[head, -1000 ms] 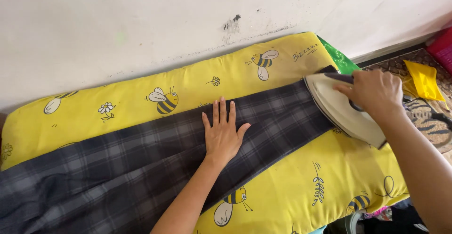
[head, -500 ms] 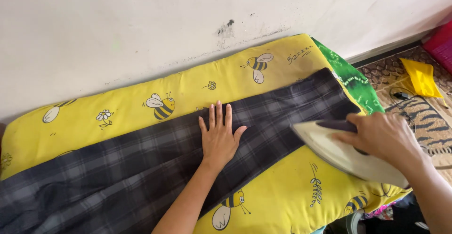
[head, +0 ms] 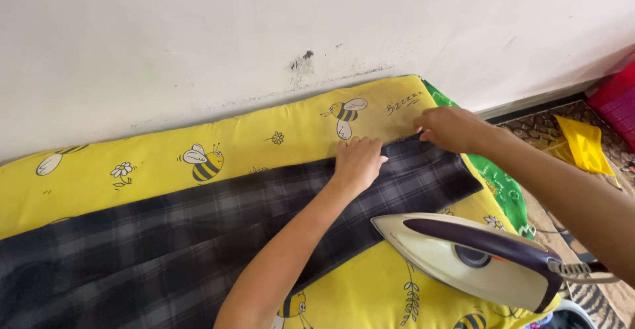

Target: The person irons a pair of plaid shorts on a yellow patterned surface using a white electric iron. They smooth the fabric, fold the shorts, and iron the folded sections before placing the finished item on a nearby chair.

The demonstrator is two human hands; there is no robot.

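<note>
Iron's out of my grip now: cream and dark purple steam iron sits at 4 o'clock on yellow bee-print padded cover. Both hands moved to dark grey plaid cloth's far edge at 1 o'clock; left hand presses flat w/ fingers together, right hand pinches the corner, so straightening, not pressing.

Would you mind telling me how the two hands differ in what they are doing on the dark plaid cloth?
The left hand lies palm down on the plaid cloth, fingers curled over its far edge; the right hand pinches the cloth's corner. The left hand sits nearer the cloth's middle, the right at its end. Neither holds the iron.
</note>
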